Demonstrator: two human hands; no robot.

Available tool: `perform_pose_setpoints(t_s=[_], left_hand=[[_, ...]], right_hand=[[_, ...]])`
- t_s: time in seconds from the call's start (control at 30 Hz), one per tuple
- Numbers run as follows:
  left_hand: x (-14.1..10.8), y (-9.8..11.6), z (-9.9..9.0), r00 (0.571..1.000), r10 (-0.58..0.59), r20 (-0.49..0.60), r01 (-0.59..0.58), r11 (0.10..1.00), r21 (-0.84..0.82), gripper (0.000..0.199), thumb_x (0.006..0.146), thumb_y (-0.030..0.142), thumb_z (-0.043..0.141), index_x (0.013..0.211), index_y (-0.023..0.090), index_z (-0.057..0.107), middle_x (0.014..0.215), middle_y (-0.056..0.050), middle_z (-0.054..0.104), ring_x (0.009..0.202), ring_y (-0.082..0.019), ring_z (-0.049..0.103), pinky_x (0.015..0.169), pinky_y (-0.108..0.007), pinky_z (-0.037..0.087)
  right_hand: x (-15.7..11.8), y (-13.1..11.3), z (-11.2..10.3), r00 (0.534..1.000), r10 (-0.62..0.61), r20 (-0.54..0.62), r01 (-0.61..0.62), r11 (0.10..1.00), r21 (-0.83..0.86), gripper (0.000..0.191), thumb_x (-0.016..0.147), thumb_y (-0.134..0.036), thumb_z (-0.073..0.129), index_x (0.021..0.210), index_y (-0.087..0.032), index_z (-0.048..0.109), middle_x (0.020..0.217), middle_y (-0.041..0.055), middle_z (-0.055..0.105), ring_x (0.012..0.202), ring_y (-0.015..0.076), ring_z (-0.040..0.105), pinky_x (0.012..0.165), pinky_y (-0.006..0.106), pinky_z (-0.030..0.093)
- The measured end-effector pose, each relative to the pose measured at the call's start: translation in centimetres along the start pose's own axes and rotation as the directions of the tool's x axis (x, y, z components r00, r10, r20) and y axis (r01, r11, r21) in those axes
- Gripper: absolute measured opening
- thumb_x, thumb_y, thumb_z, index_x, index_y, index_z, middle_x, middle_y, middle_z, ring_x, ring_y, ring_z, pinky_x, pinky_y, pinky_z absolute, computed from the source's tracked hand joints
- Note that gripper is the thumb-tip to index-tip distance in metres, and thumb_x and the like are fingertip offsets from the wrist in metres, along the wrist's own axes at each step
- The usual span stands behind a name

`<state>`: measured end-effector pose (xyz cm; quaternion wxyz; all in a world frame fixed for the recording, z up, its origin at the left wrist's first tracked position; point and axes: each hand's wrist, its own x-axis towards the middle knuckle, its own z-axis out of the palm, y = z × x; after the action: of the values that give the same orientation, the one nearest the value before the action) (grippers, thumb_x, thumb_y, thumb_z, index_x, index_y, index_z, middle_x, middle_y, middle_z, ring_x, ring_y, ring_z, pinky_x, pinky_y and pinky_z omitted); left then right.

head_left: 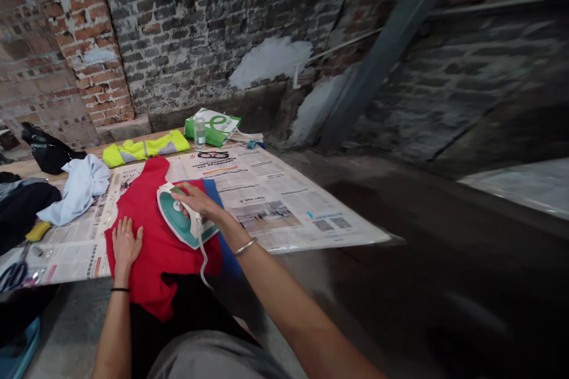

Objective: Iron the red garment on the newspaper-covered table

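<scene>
A red shirt [151,249] with a blue part [214,189] at its right side is spread on the newspaper-covered table, one red end hanging over the near edge. My right hand [195,198] is wrapped round the handle of a white and teal clothes iron [173,216], which rests on the shirt. From the back of the iron a white cord [204,260] runs down past the table edge. On the left part of the shirt my left hand [126,243] lies flat with its fingers stretched out, holding nothing.
Behind the shirt lie a yellow reflective vest [146,149], a clear bottle [200,133], glasses [213,155] and a green-white bag [217,125]. To the left are a light blue garment [80,189], dark clothes [26,207] and scissors [15,272]. Newspaper [284,207] covers the right side.
</scene>
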<state>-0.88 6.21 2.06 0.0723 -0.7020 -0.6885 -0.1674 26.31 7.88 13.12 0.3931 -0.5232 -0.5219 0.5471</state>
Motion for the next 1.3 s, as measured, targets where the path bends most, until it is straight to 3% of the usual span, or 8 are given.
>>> perform_pose_setpoints(t_s=[0.4, 0.6, 0.87, 1.0, 1.3], left_hand=[[-0.2, 0.1, 0.1, 1.0, -0.006, -0.004, 0.006, 1.0, 0.002, 0.06, 0.102, 0.042, 0.041, 0.148, 0.007, 0.057, 0.16, -0.02, 0.052, 0.152, -0.032, 0.046, 0.127, -0.052, 0.034], [-0.3, 0.2, 0.1, 1.0, 0.003, -0.011, -0.003, 1.0, -0.003, 0.057, 0.102, 0.041, 0.042, 0.147, 0.009, 0.058, 0.159, -0.02, 0.053, 0.152, -0.032, 0.046, 0.128, -0.054, 0.033], [-0.2, 0.1, 0.1, 1.0, -0.001, -0.003, 0.001, 1.0, -0.016, 0.059, 0.102, 0.042, 0.042, 0.148, 0.008, 0.057, 0.16, -0.021, 0.051, 0.151, -0.033, 0.047, 0.127, -0.056, 0.034], [-0.1, -0.1, 0.2, 1.0, 0.002, -0.011, -0.002, 1.0, -0.024, 0.059, 0.101, 0.043, 0.043, 0.147, 0.011, 0.058, 0.159, -0.019, 0.053, 0.151, -0.032, 0.048, 0.127, -0.055, 0.034], [0.0, 0.0, 0.1, 1.0, 0.007, -0.012, -0.007, 1.0, -0.013, 0.058, 0.102, 0.043, 0.041, 0.147, 0.01, 0.059, 0.159, -0.019, 0.053, 0.151, -0.031, 0.047, 0.128, -0.054, 0.033]], right_hand=[[3.0, -1.2, 0.8, 0.991, 0.018, -0.129, -0.021, 1.0, -0.016, 0.039, 0.105, -0.026, 0.061, 0.141, -0.017, 0.05, 0.054, -0.0104, 0.052, 0.04, 0.0108, 0.052, 0.042, 0.017, 0.041], [1.2, -0.5, 0.4, 0.999, -0.003, -0.041, 0.0, 0.997, -0.074, 0.031, 0.106, -0.026, 0.059, 0.136, -0.018, 0.053, 0.054, -0.0097, 0.054, 0.04, 0.0111, 0.052, 0.041, 0.018, 0.041], [-0.8, 0.3, 0.2, 1.0, -0.013, 0.014, 0.013, 0.999, -0.038, 0.049, 0.103, -0.033, 0.065, 0.146, -0.017, 0.048, 0.056, -0.0094, 0.056, 0.042, 0.0115, 0.053, 0.042, 0.019, 0.043], [-0.7, -0.2, 0.2, 1.0, 0.003, 0.008, -0.003, 1.0, -0.025, 0.042, 0.105, -0.028, 0.061, 0.144, -0.017, 0.049, 0.055, -0.0094, 0.056, 0.041, 0.0117, 0.052, 0.041, 0.019, 0.042], [2.5, -1.1, 1.0, 0.99, 0.027, -0.139, -0.025, 1.0, 0.02, 0.029, 0.107, -0.022, 0.057, 0.135, -0.016, 0.051, 0.051, -0.0121, 0.05, 0.04, 0.0103, 0.05, 0.042, 0.017, 0.04]])
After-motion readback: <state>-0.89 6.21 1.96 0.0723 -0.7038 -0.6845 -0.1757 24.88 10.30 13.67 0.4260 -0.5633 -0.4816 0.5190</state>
